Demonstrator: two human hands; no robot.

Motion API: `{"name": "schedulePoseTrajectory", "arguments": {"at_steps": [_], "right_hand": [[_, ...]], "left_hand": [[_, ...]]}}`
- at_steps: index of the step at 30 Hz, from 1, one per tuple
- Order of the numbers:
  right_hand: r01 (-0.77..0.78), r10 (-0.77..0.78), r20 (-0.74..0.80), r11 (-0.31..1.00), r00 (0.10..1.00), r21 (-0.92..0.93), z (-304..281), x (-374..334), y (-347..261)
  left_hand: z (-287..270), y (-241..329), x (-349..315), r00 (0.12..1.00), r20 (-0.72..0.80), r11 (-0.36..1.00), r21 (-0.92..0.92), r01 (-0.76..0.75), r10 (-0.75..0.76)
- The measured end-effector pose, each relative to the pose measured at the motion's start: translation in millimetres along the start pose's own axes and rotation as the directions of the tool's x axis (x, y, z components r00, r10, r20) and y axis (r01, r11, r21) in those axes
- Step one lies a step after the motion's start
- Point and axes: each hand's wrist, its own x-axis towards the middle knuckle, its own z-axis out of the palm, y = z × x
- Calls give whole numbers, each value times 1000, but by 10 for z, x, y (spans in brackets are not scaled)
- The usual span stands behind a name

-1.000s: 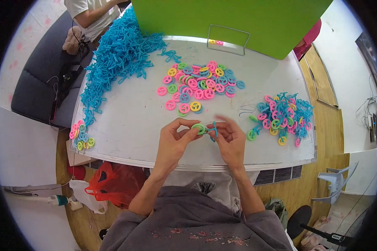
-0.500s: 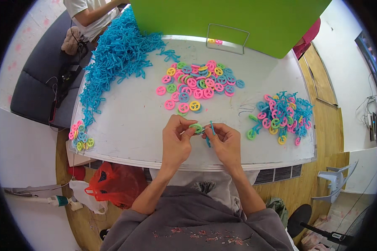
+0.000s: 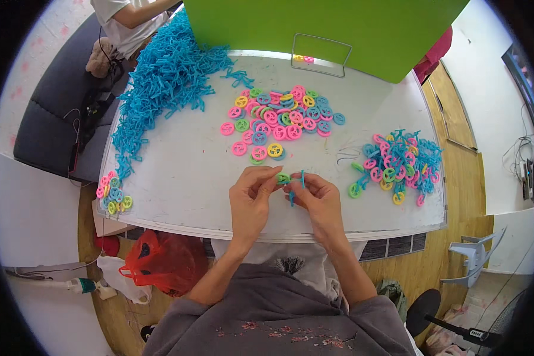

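Observation:
Near the front edge of the white table point(image 3: 178, 196), my left hand point(image 3: 252, 193) pinches a green spoked plastic wheel point(image 3: 283, 178) between thumb and fingertips. Right beside it, my right hand point(image 3: 319, 202) is closed on a blue plastic stick-like piece point(image 3: 302, 178), whose ends stick out above and below the fingers. Wheel and blue piece are close together; whether they are joined is hidden by the fingers. Beyond my hands lies a heap of pink, blue, green and yellow wheels point(image 3: 279, 121).
A large mound of blue pieces point(image 3: 172, 77) covers the far left. At the right is a pile of wheels mixed with blue pieces point(image 3: 400, 163); a small wheel cluster point(image 3: 114, 193) sits at the left corner. A green panel point(image 3: 326, 35) stands at the back. A person point(image 3: 133, 21) is at the upper left.
The green wheel has turned more edge-on and shifted slightly right, toward the blue piece. The blue piece's lower end has moved a little left. The piles look the same.

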Motion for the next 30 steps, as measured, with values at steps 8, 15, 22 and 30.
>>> {"name": "schedulePoseTrajectory", "arguments": {"at_steps": [8,15,22,30], "right_hand": [[172,-171,27,960,985,-222,-46,28,113],[187,-210,-33,923,977,-335,10,9,-92],[568,-542,230,618,809,-543,-72,109,-37],[392,-402,108,739,909,-548,-33,65,-33]], "left_hand": [[90,-12,-35,999,-39,995,-92,28,-32],[17,36,-13,999,-17,999,29,34,-33],[21,44,15,1000,-3,999,32,31,-31],[75,-23,22,999,-46,1000,-26,-11,10]]}}
